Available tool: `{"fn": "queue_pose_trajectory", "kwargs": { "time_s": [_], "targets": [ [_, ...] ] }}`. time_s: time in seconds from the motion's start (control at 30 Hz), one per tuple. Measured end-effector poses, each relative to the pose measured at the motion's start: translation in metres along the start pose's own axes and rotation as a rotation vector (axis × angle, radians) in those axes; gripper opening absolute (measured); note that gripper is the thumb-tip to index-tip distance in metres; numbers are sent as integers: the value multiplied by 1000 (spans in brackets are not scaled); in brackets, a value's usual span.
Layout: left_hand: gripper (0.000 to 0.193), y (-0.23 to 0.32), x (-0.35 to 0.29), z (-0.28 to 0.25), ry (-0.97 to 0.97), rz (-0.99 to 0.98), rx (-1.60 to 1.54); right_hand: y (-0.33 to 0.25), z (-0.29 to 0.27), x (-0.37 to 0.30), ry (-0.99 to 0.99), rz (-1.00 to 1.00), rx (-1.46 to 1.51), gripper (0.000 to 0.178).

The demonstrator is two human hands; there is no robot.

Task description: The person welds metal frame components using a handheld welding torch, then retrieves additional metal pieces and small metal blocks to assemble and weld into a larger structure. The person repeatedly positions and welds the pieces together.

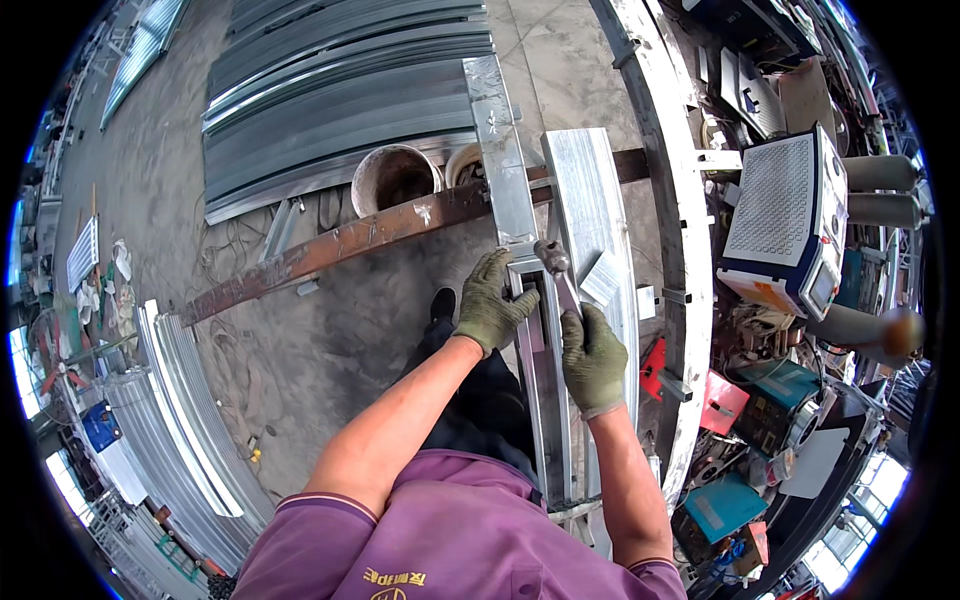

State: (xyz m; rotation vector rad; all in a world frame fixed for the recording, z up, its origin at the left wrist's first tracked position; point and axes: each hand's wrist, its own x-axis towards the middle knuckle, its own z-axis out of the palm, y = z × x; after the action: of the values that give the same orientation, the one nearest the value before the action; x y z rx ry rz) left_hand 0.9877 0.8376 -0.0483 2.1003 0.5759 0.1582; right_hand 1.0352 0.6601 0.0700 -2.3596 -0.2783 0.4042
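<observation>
My right hand [595, 360], in a green work glove, is closed round the handle of a hammer [552, 256]. The hammer's rounded metal head is over the corner of a long, narrow metal frame [533, 420]. At that corner, my left hand [493, 303], in a matching glove, grips the frame's left edge, thumb toward its inside and fingertips near the end. Beyond it a flat grey metal bar [503, 150] reaches away from me. To the right of the hammer a short metal piece [602, 277] rests on a wide silvery profile [590, 190].
A rusty beam [340, 247] crosses under the workpieces. Past it stand a white bucket [372, 172] and stacked metal sheets [340, 110]. A long white-grey beam [685, 240] runs along the right, with a white-and-blue machine [775, 205] beyond. More profiles [185, 400] lie at left.
</observation>
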Motion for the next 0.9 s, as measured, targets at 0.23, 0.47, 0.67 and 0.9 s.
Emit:
{"fn": "queue_pose_trajectory", "kwargs": {
  "time_s": [0.23, 0.47, 0.67, 0.9],
  "targets": [
    [78, -6, 0, 9, 21, -19, 4, -2, -4, 22, -259, 92, -362, 40],
    [78, -6, 2, 6, 11, -25, -20, -12, -3, 14, -101, -33, -254, 38],
    [75, -6, -2, 6, 32, -23, 14, -5, 6, 14, -217, 109, -424, 39],
    [74, -13, 1, 7, 15, -11, -36, -13, 15, -3, 11, -37, -203, 38]
  ]
}}
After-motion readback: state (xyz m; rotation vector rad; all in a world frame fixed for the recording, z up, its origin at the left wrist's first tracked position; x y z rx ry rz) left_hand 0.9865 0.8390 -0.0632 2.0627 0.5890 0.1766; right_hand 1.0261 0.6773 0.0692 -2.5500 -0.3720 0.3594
